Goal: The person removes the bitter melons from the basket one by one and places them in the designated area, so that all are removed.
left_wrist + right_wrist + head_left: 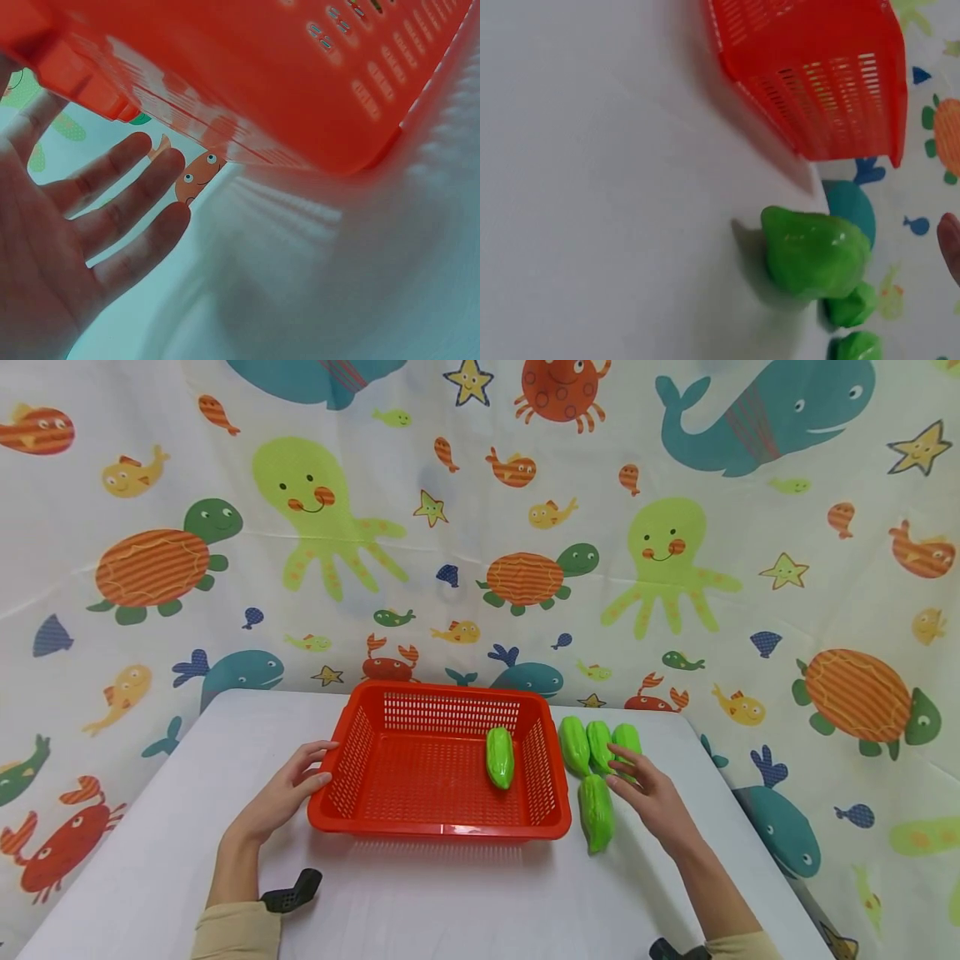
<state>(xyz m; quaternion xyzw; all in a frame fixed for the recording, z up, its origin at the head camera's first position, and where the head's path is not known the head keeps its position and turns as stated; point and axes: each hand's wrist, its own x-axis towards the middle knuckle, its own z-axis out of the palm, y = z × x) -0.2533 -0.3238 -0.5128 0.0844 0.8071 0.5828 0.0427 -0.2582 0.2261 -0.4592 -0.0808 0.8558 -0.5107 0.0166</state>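
A red plastic basket (442, 830) with slotted walls sits on the white table. My left hand (281, 791) is at its left rim, thumb and index fingertips right at the edge. In the left wrist view, the other fingers (124, 221) spread loosely beside the basket wall. One ridged green vegetable (500, 758), shaped like a bitter melon, lies inside the basket towards the right. Several more lie outside, right of the basket, the nearest green vegetable (597, 814) pointing towards me. Over this group hovers my right hand (651, 797), fingers apart and holding nothing.
The white table (420, 902) ends at a hanging cloth (465, 543) printed with sea animals, close behind the basket. Three green vegetables (600, 745) stand side by side near the table's back edge. Each wrist wears a black device (292, 892).
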